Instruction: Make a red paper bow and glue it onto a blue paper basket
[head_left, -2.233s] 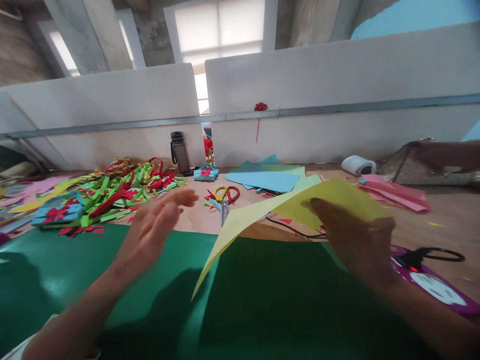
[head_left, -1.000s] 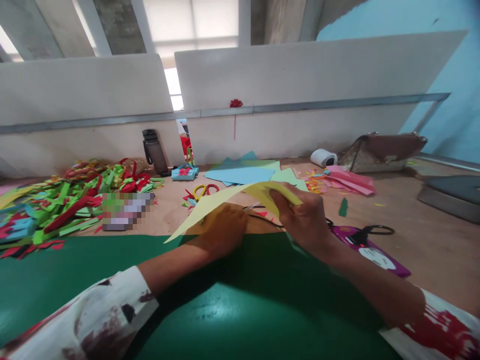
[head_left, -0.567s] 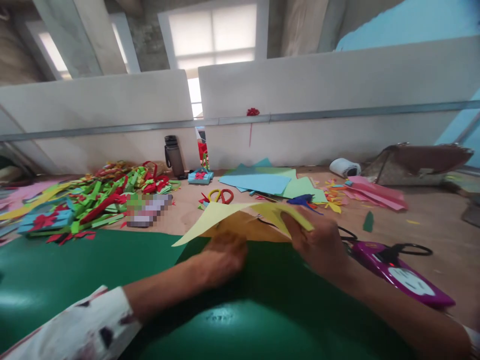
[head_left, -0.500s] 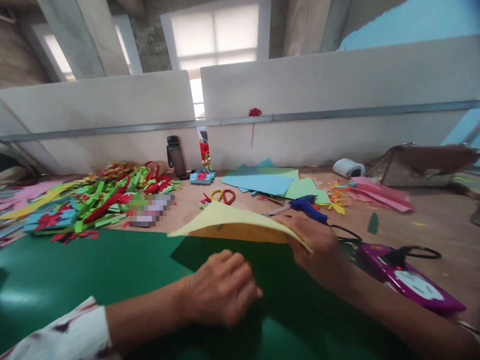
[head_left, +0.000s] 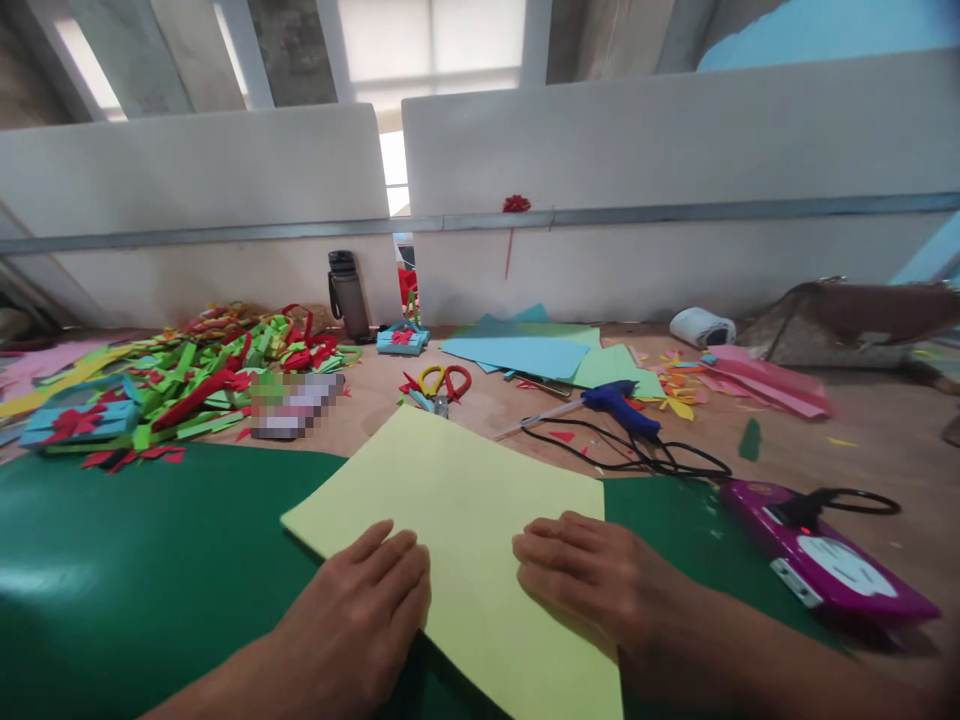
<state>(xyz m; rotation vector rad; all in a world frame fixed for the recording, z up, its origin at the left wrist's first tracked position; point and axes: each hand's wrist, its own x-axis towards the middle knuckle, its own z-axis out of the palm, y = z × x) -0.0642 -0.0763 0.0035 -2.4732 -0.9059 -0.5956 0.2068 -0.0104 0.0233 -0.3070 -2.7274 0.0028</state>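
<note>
A pale yellow sheet of paper (head_left: 465, 480) lies slightly bowed over the green mat (head_left: 187, 530), one corner pointing at the scissors. My left hand (head_left: 367, 600) grips its lower left edge, fingers curled over the top and thumb out of sight. Across the right edge, my right hand (head_left: 585, 570) holds the sheet with its fingers together on top; its thumb is hidden too. Just beyond the far corner are scissors (head_left: 456, 383) with red and yellow handles. A blue glue gun (head_left: 622, 405) rests to the right, its black cord looped on the table.
A purple power strip (head_left: 832, 555) sits at right. Behind are blue and green sheets (head_left: 517, 350), pink paper (head_left: 765, 380), a white roll (head_left: 703, 328) and a handbag (head_left: 847, 325). Green and red scraps (head_left: 202, 380), a blue paper box (head_left: 82, 420) and a dark bottle (head_left: 349, 297) stand left.
The yellow sheet, held up by my right hand before, has come down flat over the mat. My left hand has moved from a loose fist onto its left edge.
</note>
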